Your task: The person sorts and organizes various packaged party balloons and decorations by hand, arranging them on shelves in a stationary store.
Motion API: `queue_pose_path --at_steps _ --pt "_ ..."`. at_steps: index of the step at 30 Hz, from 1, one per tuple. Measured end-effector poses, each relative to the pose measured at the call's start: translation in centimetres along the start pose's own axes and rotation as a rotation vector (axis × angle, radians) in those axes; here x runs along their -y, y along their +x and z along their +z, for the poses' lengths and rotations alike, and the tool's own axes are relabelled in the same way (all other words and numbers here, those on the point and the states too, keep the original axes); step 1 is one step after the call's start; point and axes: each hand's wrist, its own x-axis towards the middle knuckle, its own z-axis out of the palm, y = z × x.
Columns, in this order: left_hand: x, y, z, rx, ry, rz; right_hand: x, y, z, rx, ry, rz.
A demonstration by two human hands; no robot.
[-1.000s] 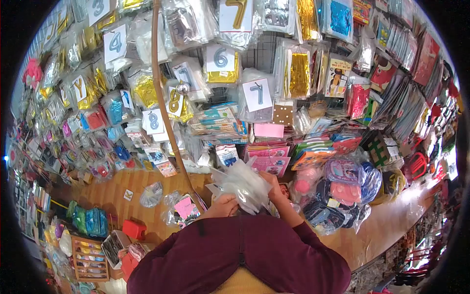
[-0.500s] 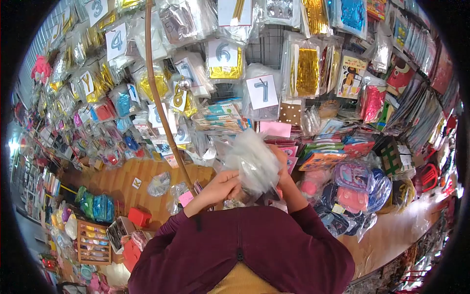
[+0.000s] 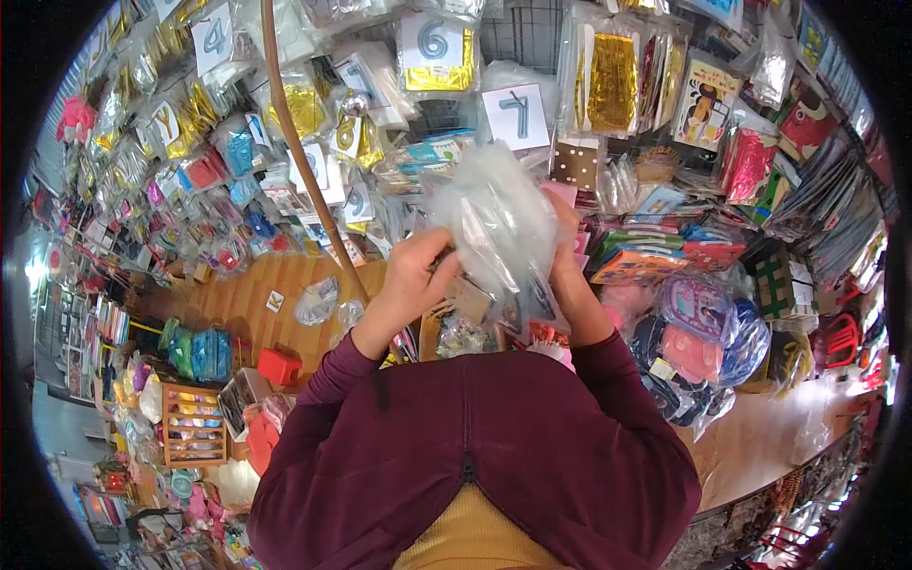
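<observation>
A clear plastic bag (image 3: 499, 223), cloudy white toward its top, is held up in front of my chest. My right hand (image 3: 562, 233) grips its right edge, with most of the fingers hidden behind the plastic. At the bag's left side is my left hand (image 3: 418, 271), its thumb and fingers curled together against the plastic edge. What the bag contains is hard to make out. Just beyond it hangs a white card marked 7 (image 3: 516, 116) in front of other plastic packets.
A wooden pole (image 3: 302, 161) slants down on my left. Packets with number cards, such as the 6 card (image 3: 432, 43), hang on the rack ahead. Bagged backpacks (image 3: 698, 313) sit at the right. A red box (image 3: 278, 367) and a wooden crate (image 3: 193, 425) stand lower left.
Both hands have risen and moved forward with the plastic bag, which now stands more upright. The view has tilted down, so the rack appears higher.
</observation>
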Motion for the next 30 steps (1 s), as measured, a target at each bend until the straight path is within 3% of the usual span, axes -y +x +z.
queue_pose_path --at_steps 1,3,8,10,14,17,19,23,25,26,30 --pt "0.2 -0.1 0.2 0.002 0.001 0.003 0.0 0.1 0.1 -0.048 0.155 0.095" --pt "0.2 -0.1 0.6 -0.016 -0.129 -0.061 0.2 0.2 -0.2 -0.03 0.102 0.057" --pt "0.2 0.2 1.8 -0.106 -0.201 0.001 -0.2 0.4 -0.9 0.016 0.057 0.036" --pt "0.1 0.3 2.0 -0.149 -0.215 -0.012 2.5 1.5 -1.2 0.04 -0.148 -0.148" --pt "0.1 0.6 1.6 -0.123 -0.147 0.015 3.0 2.3 -1.5 0.059 -0.183 -0.187" --pt "0.8 1.3 1.9 -0.152 -0.054 0.042 1.1 2.3 -0.8 0.075 -0.1 -0.112" --pt "0.7 2.2 2.2 -0.192 -0.032 0.023 -3.8 1.6 0.8 0.02 0.5 0.432" --pt "-0.4 4.9 2.6 -0.301 -0.135 -0.046 -1.3 3.8 -0.2 0.022 0.363 0.321" --pt "-0.8 6.2 2.6 -0.32 -0.109 -0.025 1.1 5.1 -1.6 0.051 0.069 0.125" --pt "-0.9 7.0 2.5 -0.347 -0.148 -0.036 1.0 5.3 -2.3 0.019 0.136 0.327" --pt "-1.4 10.4 2.5 -0.411 -0.178 -0.062 -1.5 4.7 -5.8 -0.167 0.069 0.166"
